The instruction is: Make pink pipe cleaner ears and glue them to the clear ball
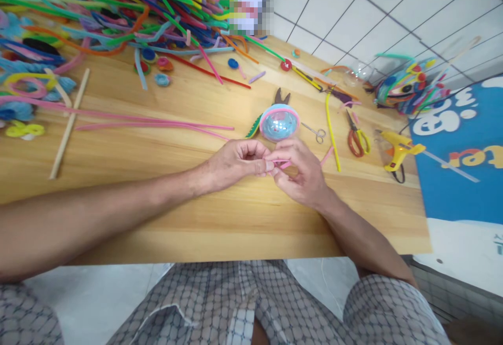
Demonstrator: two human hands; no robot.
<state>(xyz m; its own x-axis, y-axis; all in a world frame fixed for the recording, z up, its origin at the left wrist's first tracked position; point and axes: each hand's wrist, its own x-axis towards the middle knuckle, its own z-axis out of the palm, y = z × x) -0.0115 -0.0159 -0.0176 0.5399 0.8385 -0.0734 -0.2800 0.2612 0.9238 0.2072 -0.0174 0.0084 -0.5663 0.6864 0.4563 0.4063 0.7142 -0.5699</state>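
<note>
My left hand [245,164] and my right hand [301,171] meet above the front of the wooden table. Both pinch a short pink pipe cleaner [282,164] between thumb and fingertips; most of it is hidden by the fingers. Just beyond my hands sits a clear dome [279,126] with a pink and light blue fuzzy rim. Dark plier jaws [282,96] show behind it, and a green strip [253,127] lies at its left. To the left of my hands, long pink pipe cleaners [157,122] stretch across the table.
A large heap of coloured pipe cleaners [157,9] fills the back left. A wooden stick [69,125] lies at left. On the right are small scissors [319,134], a yellow pipe cleaner [332,132], orange-and-yellow-handled scissors [357,140] and a yellow glue gun [398,150]. A tiled wall [346,14] stands behind.
</note>
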